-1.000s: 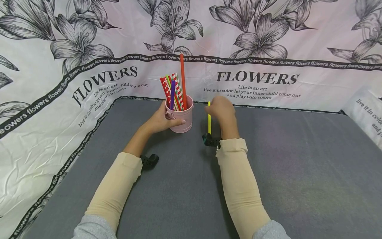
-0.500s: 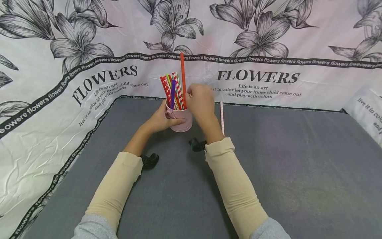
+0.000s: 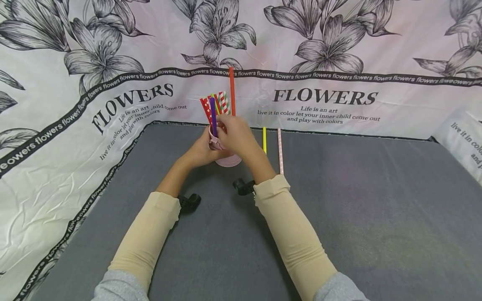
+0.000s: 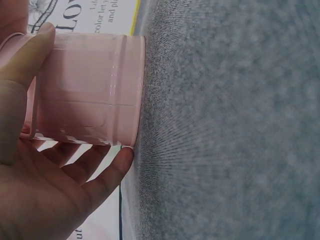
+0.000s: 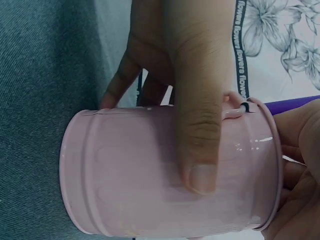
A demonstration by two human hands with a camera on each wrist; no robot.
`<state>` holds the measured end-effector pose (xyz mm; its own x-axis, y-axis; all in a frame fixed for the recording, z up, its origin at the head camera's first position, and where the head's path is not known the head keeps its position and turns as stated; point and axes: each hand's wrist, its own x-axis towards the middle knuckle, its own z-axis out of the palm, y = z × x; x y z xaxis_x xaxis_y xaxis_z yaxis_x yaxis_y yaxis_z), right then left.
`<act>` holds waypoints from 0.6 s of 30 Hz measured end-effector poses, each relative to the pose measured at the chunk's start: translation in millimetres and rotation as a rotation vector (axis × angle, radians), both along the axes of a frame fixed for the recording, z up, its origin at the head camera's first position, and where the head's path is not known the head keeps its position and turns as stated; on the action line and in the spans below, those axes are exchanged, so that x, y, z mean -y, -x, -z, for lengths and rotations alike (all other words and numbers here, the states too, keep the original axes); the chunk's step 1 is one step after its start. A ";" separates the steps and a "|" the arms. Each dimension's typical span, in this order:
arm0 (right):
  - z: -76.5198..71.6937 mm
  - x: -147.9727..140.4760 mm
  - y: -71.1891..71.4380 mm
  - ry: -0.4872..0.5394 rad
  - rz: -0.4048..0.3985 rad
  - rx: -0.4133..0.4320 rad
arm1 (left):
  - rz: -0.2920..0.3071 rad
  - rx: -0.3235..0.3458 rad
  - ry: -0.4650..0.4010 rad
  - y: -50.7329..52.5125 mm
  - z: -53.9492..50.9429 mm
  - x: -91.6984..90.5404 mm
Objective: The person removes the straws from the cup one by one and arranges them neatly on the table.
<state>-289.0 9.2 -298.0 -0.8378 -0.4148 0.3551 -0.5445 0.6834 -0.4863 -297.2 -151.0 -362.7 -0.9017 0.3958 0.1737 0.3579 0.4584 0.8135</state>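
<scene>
Your left hand [image 3: 201, 152] holds the pail [image 3: 229, 161]; your right hand [image 3: 238, 133] touches the purple straw [image 3: 213, 112] (I can't tell if it pinches).

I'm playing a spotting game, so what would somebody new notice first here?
Probably the tall orange straw, poking above the other straws in the pink bucket at the far middle of the grey table. Next, the left hand's grip round the bucket and the right hand's grip at its top, near the purple straw. Behind, big black flowers decorate the white cloth.
</scene>
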 end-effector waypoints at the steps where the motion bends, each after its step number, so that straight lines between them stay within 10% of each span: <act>1: 0.4 0.0 -0.1 0.008 0.001 0.015 | 0.005 -0.007 -0.001 0.4 0.3 0.1; 18: 0.5 -5.8 3.9 0.133 -0.102 0.186 | 0.007 -0.001 -0.054 0.0 0.9 -1.9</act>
